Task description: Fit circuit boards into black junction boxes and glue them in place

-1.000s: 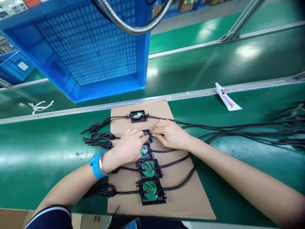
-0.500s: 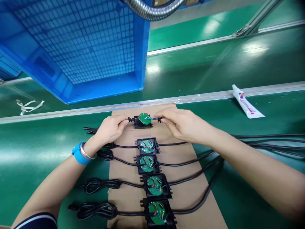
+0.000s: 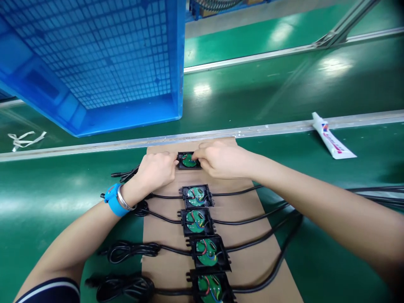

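Note:
At the far end of the cardboard, a small black plastic case (image 3: 189,167) holds a round green circuit board (image 3: 188,160). My left hand (image 3: 159,168) has its fingers curled against the case's left edge, closed on it. From the right, my right hand (image 3: 221,159) closes on the opposite edge, its fingertips reaching over the side of the board. My fingers hide the cable entries on both sides. Closer to me stands a column of similar open black cases (image 3: 198,196), with red, blue and yellow wires on their boards and black cables (image 3: 238,192) leaving both sides.
Brown cardboard (image 3: 164,265) lies under the cases on the green tabletop (image 3: 331,261). Coiled black cables (image 3: 134,251) rest at left. Beyond the metal edge strip stands a blue crate (image 3: 132,122). A white tube (image 3: 334,141) lies at right, and white ties (image 3: 27,140) at far left.
The board, earlier raised and tilted over the case, now sits down inside it. Both hands have moved inward from the cable ends to the case's edges. The view has shifted slightly.

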`<state>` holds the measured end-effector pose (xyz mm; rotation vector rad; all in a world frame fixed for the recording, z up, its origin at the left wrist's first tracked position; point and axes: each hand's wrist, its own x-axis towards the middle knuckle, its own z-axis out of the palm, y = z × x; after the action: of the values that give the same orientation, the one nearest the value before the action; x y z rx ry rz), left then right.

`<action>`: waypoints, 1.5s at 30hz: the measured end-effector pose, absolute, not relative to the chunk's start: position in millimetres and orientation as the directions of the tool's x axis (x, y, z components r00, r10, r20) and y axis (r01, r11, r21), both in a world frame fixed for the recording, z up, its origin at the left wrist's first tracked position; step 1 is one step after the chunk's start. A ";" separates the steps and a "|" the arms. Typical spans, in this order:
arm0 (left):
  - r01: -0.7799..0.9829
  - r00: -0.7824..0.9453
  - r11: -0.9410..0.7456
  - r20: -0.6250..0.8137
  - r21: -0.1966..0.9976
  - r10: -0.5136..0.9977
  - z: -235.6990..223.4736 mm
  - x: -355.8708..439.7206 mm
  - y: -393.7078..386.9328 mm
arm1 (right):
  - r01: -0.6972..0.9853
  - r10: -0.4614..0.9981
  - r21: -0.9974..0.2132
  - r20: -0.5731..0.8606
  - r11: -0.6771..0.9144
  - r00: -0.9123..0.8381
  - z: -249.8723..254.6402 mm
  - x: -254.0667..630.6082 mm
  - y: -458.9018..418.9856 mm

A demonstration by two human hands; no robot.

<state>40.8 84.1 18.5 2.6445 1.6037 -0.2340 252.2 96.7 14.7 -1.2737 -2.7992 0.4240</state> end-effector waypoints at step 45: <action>0.684 0.699 -0.707 -0.118 -0.179 0.706 -2.4 33.5 80.0 | 0.817 0.789 -0.283 -0.237 0.502 -0.567 2.5 237.2 74.6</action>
<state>33.5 80.0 -2.4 3.0059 1.2348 -0.2912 237.2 74.6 2.5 -1.4943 -2.7884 0.5919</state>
